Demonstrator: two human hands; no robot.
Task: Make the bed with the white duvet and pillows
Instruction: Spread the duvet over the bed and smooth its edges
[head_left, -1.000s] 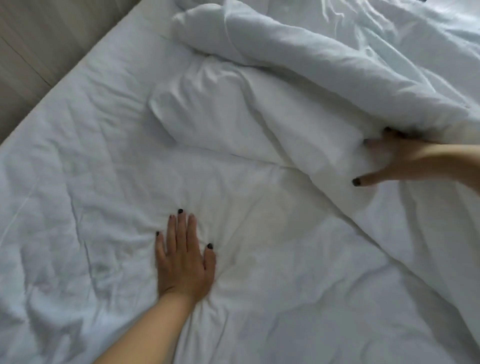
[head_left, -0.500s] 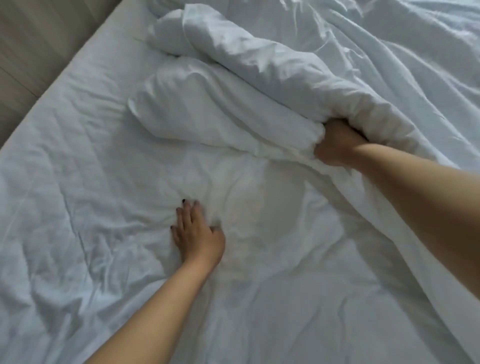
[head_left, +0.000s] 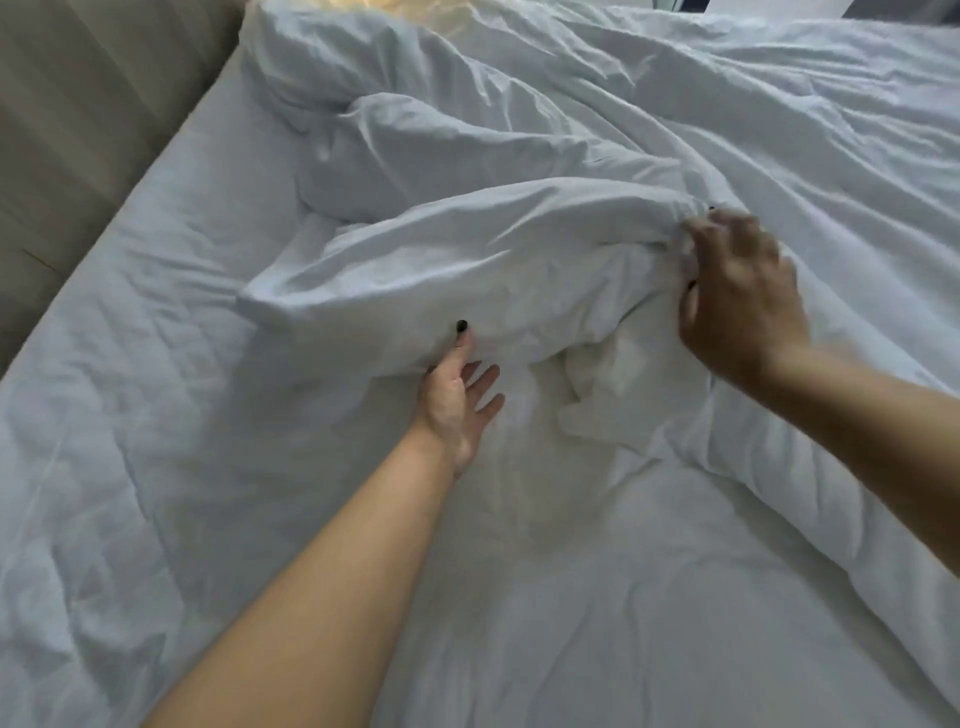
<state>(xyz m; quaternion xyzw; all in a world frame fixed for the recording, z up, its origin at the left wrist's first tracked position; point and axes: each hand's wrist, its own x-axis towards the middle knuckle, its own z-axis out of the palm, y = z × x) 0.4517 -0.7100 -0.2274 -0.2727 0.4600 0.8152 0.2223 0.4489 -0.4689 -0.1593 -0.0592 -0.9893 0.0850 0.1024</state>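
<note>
Your right hand (head_left: 740, 301) has its fingers curled into a bunched fold of the white duvet (head_left: 467, 260), gripping the cloth at the top of the fold; the hand is motion-blurred, so exact finger placement isn't readable. Your left hand (head_left: 457, 400) sits at the near underside of the same fold: thumb up against the fabric (dark nail visible), other fingers spread and fairly straight, palm turned toward the cloth. That one is touching rather than clamping, as far as I can tell.

The gripped fold is a raised lump roughly mid-bed, running from near the left hand across to the right hand. Behind it the rest of the duvet is heaped and twisted toward the far-left part of the bed, then spreads in long creases over the whole right side out to the far edge. Another padded stretch of duvet lies under your right forearm along the right side of the bed.

The fitted sheet (head_left: 130, 415) is exposed on the left side and along the near edge of the bed, heavily wrinkled. Both forearms reach in from the near edge. A beige wood-look floor (head_left: 62, 130) shows beyond the bed's left edge. Warm light hits the duvet at the far edge.
</note>
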